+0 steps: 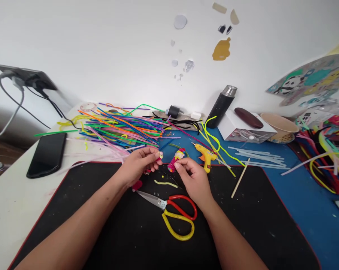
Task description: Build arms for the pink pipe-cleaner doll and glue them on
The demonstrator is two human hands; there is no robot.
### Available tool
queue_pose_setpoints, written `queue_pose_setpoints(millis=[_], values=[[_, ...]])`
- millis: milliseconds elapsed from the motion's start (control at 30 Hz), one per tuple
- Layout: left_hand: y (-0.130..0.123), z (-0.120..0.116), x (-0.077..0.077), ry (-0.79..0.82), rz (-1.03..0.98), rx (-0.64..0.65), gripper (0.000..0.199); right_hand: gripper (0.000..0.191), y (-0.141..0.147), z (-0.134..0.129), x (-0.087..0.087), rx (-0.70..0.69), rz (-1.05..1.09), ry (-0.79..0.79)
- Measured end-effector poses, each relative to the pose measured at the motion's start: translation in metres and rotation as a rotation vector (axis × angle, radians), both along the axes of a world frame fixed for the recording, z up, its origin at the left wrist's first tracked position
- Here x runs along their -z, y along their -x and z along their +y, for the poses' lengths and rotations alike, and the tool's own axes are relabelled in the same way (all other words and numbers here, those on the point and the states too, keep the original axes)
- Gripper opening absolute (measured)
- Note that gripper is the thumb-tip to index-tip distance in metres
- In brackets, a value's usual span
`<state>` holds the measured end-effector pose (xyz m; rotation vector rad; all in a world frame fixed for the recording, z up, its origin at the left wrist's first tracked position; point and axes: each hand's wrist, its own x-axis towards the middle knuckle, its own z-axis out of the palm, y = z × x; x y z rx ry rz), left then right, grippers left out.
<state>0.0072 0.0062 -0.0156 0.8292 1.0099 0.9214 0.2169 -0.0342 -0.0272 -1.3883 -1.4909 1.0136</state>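
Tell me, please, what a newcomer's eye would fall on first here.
Probably the scissors, with red and yellow handles, on the black mat at lower centre. Next might come the colourful heap of pipe cleaners at the back left. Mid-picture, the pink figure in the grip of the right hand also stands out, with the yellow glue gun to its right.

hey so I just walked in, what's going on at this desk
Someone is doing handwork with both hands above a black mat. The right hand pinches a small pink-and-yellow figure, while the left hand holds a tiny piece too small to make out. Scissors with red and yellow handles lie on the mat, in neither hand. A yellow glue gun rests just beyond the right hand, and colourful fuzzy sticks are piled behind the left.
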Motion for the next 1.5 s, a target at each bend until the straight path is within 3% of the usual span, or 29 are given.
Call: queue_pose_setpoints(millis=[233,367,500,600,900,1167,1300,1500], values=[[0.009,0.004,-0.001,-0.014,-0.134,-0.099,0.034,0.026,-0.017,-0.009,-0.019,0.038,-0.123,0.0],[0.01,0.004,0.0,-0.006,-0.131,-0.055,0.035,0.027,-0.048,-0.01,-0.023,0.08,-0.323,0.016],[0.008,0.002,-0.001,0.008,-0.121,-0.024,0.038,0.035,-0.086,-0.01,-0.028,0.235,-0.508,0.054],[0.006,0.0,-0.002,0.005,-0.118,0.001,0.038,0.04,-0.103,-0.008,-0.029,0.275,-0.609,0.099],[0.007,-0.001,-0.005,-0.002,-0.122,0.001,0.04,0.032,-0.087,0.019,-0.017,0.218,-0.848,0.194],[0.002,-0.004,-0.009,-0.01,-0.1,0.065,0.04,0.021,-0.09,0.029,0.003,0.29,-0.627,0.113],[0.002,-0.004,-0.01,-0.012,-0.118,0.066,0.04,0.027,-0.092,0.024,0.009,0.323,-0.416,0.072],[0.0,-0.01,-0.012,-0.046,-0.145,0.116,0.04,0.037,-0.071,0.002,0.0,0.349,-0.086,0.053]])
